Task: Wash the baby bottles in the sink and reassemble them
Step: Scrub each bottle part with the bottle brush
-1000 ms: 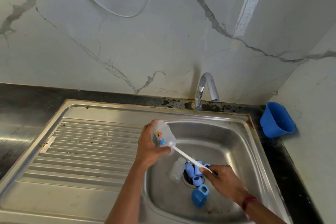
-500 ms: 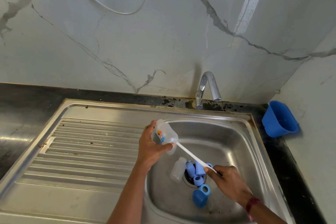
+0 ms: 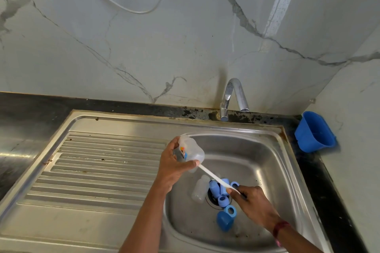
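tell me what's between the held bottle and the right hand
In the head view, a white brush handle runs from the bottle to the right hand, above blue rings.

The steel sink [image 3: 265, 150] holds 1 clear bottle [image 3: 199, 190] lying just left of the drain [image 3: 212, 204], blue rings [image 3: 223, 201] clustered over it, and 1 blue cap [image 3: 224, 221] just nearside of it.

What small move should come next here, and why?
Probably push the brush deeper into the bottle and twist: the left hand holds the bottle tilted over the sink, and the right hand grips the brush, whose far end sits in its mouth.
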`<move>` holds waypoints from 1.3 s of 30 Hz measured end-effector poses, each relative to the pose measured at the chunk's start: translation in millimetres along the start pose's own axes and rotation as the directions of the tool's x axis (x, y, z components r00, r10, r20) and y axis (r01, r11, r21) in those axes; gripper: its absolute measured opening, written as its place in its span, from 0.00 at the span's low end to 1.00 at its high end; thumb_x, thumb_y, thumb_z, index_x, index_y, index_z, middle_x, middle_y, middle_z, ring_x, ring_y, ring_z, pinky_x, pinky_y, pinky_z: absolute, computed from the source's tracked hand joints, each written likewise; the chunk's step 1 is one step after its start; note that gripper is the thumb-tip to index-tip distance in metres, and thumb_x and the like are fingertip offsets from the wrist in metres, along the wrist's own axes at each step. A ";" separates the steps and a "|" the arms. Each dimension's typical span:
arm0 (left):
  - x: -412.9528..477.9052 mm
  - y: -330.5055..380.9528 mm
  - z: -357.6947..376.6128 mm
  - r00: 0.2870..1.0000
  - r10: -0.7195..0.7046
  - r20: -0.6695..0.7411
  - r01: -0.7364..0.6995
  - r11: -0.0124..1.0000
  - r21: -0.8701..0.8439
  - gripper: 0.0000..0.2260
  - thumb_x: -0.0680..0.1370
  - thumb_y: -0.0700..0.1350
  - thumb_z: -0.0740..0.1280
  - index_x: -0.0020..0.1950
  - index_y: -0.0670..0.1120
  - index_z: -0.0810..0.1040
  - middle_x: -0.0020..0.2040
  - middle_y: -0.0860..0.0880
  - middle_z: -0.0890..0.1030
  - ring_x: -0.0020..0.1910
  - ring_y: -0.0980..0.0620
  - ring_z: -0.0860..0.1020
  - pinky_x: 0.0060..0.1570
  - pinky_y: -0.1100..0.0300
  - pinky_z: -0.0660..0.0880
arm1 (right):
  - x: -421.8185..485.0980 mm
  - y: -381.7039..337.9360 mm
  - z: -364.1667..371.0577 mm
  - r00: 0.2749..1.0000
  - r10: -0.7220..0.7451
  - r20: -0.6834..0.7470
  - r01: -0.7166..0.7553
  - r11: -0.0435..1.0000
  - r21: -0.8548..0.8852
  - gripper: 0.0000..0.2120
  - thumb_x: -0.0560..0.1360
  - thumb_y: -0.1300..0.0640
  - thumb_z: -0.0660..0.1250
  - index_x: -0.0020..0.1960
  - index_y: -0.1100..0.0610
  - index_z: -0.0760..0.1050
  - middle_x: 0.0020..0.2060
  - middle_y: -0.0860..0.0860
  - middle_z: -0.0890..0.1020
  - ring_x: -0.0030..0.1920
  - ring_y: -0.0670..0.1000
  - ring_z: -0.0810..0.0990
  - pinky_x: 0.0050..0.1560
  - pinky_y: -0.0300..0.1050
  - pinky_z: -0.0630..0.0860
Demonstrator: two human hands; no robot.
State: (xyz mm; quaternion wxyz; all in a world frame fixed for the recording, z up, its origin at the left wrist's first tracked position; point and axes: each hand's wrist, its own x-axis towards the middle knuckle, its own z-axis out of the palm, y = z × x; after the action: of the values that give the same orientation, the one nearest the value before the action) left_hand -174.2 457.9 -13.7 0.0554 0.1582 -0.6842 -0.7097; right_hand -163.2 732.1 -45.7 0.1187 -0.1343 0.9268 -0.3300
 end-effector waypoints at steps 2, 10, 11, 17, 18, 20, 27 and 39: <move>2.0 5.7 -3.1 0.998 -0.014 -0.060 0.012 1.000 -0.024 0.38 0.56 0.42 0.84 0.65 0.48 0.75 0.58 0.48 0.79 0.50 0.54 0.82 0.43 0.60 0.81 | -4.9 -1.8 -2.4 0.999 -0.038 0.011 0.038 0.999 -0.027 0.25 0.76 0.40 0.64 0.28 0.52 0.63 0.20 0.44 0.67 0.23 0.49 0.63 0.27 0.36 0.58; -1.7 6.8 6.7 0.997 -0.040 -0.063 0.037 0.998 -0.047 0.33 0.59 0.47 0.82 0.62 0.48 0.77 0.54 0.46 0.81 0.45 0.59 0.81 0.42 0.65 0.78 | 1.8 -0.9 1.7 0.999 -0.038 -0.010 0.038 0.999 -0.019 0.26 0.76 0.37 0.61 0.34 0.59 0.74 0.22 0.47 0.67 0.23 0.49 0.65 0.26 0.39 0.63; -2.5 7.1 8.3 0.997 -0.045 -0.062 0.041 0.997 -0.061 0.35 0.56 0.51 0.81 0.62 0.47 0.78 0.53 0.47 0.82 0.45 0.59 0.81 0.42 0.66 0.78 | 2.9 -1.5 2.5 0.999 -0.042 -0.009 0.042 0.999 -0.008 0.27 0.75 0.36 0.59 0.34 0.59 0.74 0.23 0.47 0.68 0.23 0.49 0.65 0.26 0.40 0.64; -0.2 11.5 10.2 0.997 -0.049 -0.060 0.043 0.994 -0.096 0.37 0.54 0.53 0.80 0.61 0.45 0.78 0.51 0.50 0.83 0.45 0.60 0.82 0.41 0.67 0.78 | 7.2 -2.1 2.4 0.999 -0.040 -0.016 0.041 0.999 0.030 0.36 0.72 0.28 0.52 0.35 0.60 0.75 0.24 0.49 0.70 0.24 0.48 0.65 0.27 0.38 0.64; 1.2 12.3 9.4 0.996 -0.052 -0.070 0.046 0.995 -0.084 0.36 0.55 0.52 0.81 0.61 0.46 0.77 0.52 0.50 0.82 0.45 0.60 0.82 0.41 0.66 0.78 | 6.4 -2.3 2.5 0.998 -0.062 -0.020 0.063 0.998 0.024 0.36 0.72 0.27 0.52 0.35 0.60 0.75 0.23 0.48 0.69 0.23 0.48 0.65 0.26 0.38 0.63; 6.6 13.9 6.7 0.992 -0.061 -0.107 0.053 0.995 -0.079 0.31 0.60 0.44 0.83 0.60 0.46 0.77 0.53 0.48 0.82 0.45 0.60 0.82 0.40 0.67 0.78 | 4.3 -5.8 0.5 0.995 -0.093 -0.034 0.094 0.995 0.018 0.33 0.75 0.30 0.57 0.33 0.60 0.73 0.22 0.46 0.66 0.23 0.48 0.65 0.26 0.36 0.61; 14.1 11.0 8.0 0.979 -0.086 -0.186 0.064 0.990 -0.124 0.25 0.67 0.36 0.78 0.62 0.42 0.77 0.55 0.44 0.81 0.46 0.54 0.80 0.38 0.70 0.76 | 4.7 -22.2 4.2 0.997 -0.060 -0.055 0.057 0.997 -0.054 0.24 0.78 0.50 0.68 0.28 0.43 0.60 0.20 0.45 0.68 0.25 0.44 0.71 0.26 0.31 0.60; 17.5 0.0 -8.5 0.988 0.082 -0.130 -0.031 0.934 0.355 0.41 0.57 0.41 0.85 0.66 0.49 0.71 0.59 0.52 0.74 0.55 0.53 0.76 0.47 0.66 0.76 | 20.2 -7.2 -14.7 0.994 0.060 -0.090 -0.061 0.998 -0.005 0.25 0.78 0.41 0.64 0.30 0.55 0.63 0.21 0.47 0.65 0.23 0.46 0.61 0.26 0.40 0.63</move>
State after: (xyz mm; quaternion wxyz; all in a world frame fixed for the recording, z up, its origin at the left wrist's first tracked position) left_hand -188.2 444.6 -16.4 0.0951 0.1961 -0.7988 -0.5607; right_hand -185.4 728.6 -32.6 0.0864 -0.0915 0.9361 -0.3284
